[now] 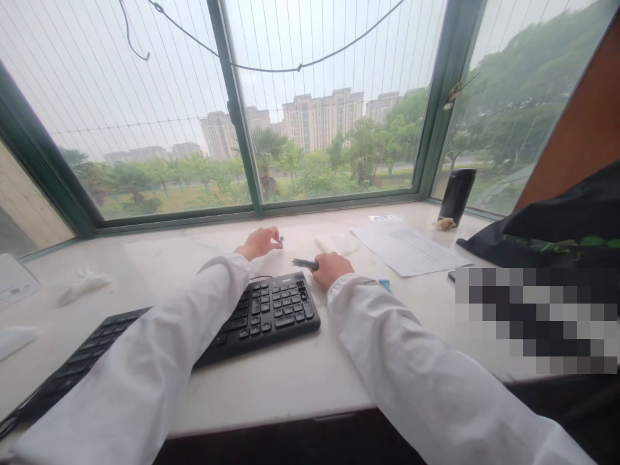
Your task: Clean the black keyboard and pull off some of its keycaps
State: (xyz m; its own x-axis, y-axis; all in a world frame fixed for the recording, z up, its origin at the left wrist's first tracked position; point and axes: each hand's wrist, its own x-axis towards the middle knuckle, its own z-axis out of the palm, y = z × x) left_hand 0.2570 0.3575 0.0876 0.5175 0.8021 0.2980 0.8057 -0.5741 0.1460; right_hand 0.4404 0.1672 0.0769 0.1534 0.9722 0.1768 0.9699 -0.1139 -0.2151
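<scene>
My left hand (260,244) is beyond the keyboard, thumb and fingertips pinched on a small grey-and-dark piece (281,239) too small to name. My right hand (333,270) is closed around a slim black tool (305,264), whose narrow end points left toward my left hand. The exact kind of tool does not show. Below both hands lies a black keyboard (290,311), slanting across the white surface. At its upper right corner, a few key places (301,287) look bare, without caps. My left sleeve covers the keyboard's middle.
Printed paper sheets (407,247) lie on the white sill (271,387) to the right. A black tumbler (456,197) stands by the window, with a crumpled scrap (444,223) before it. A black bag (557,223) is at far right, crumpled tissue (84,284) at left.
</scene>
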